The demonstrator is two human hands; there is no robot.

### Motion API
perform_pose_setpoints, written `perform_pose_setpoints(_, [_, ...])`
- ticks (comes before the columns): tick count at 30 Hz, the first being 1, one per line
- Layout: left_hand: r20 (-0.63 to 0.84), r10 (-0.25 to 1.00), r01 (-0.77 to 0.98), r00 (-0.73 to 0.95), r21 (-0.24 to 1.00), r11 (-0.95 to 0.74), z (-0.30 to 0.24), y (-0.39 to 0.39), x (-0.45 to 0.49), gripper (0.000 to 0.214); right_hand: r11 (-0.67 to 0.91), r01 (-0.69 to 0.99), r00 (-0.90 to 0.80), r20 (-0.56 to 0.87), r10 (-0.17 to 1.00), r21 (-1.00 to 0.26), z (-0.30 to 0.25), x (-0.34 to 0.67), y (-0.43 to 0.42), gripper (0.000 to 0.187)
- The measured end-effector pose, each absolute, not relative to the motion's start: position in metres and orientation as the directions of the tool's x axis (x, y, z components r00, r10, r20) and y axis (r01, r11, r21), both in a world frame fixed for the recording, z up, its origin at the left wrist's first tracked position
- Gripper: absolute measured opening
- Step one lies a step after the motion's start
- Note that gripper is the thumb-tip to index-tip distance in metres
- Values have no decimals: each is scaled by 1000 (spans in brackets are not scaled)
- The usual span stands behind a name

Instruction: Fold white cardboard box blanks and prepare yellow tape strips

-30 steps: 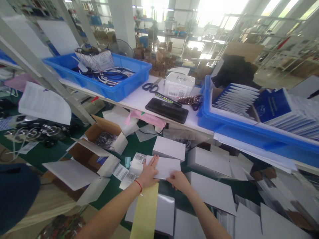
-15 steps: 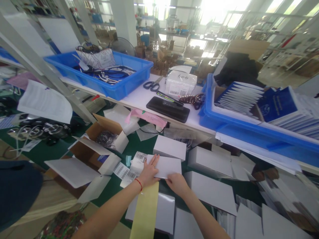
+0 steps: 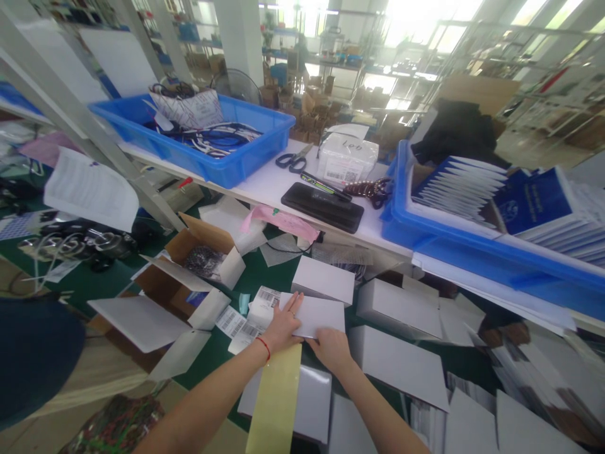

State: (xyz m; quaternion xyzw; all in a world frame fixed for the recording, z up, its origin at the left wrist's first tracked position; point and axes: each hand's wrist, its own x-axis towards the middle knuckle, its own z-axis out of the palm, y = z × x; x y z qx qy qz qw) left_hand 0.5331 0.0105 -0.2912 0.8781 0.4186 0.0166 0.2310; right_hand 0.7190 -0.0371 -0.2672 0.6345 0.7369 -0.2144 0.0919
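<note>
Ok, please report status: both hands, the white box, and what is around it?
Left hand flat on white box. Right hand at its near edge. Barcode labels left, yellow strip below, second box behind; nothing blocking.

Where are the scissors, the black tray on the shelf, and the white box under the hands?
scissors [image 3: 290,161], head view, on the dark handles.
black tray [image 3: 322,207], head view, on its flat top.
white box [image 3: 319,315], head view, on its bare top face.
</note>
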Motion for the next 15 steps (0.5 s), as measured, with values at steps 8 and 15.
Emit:
perform_pose_setpoints(8, [-193, 733, 677, 652, 584, -448, -280, 17, 518, 17, 43, 950, -170, -396, 902, -309, -261, 728, -51, 16])
perform_pose_setpoints(15, [-31, 997, 672, 74, 740, -27, -278, -45, 462, 16, -245, 817, 9, -413, 911, -522, -267, 686, -94, 19])
